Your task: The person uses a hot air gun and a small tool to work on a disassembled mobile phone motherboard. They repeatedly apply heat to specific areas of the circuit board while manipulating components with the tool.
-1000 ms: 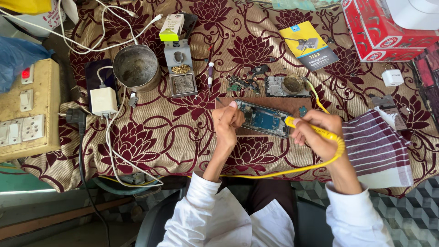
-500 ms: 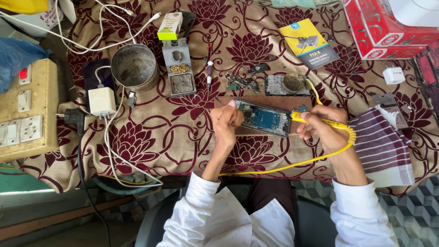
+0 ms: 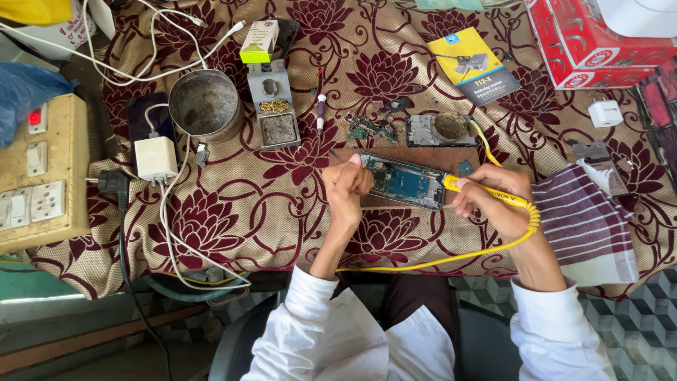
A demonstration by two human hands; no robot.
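An opened phone (image 3: 405,182) with its blue board exposed lies on a brown wooden block (image 3: 423,156) on the flowered cloth. My left hand (image 3: 347,189) pinches a thin tool at the phone's left end, touching it. My right hand (image 3: 493,197) grips a yellow soldering iron (image 3: 486,194) with its tip at the phone's right edge. The iron's yellow cord (image 3: 451,258) loops down past my wrist and across the table edge.
A metal cup (image 3: 204,104), a solder tip stand (image 3: 271,113), small parts (image 3: 370,127), a second phone body (image 3: 438,130), a yellow booklet (image 3: 472,65), red boxes (image 3: 599,39), a striped cloth (image 3: 589,226), a white charger (image 3: 156,158) and a switch board (image 3: 35,169) surround the work.
My right hand with the iron has shifted slightly right and down, and the yellow cord loop has swung with it. The left hand stays on the phone's left end.
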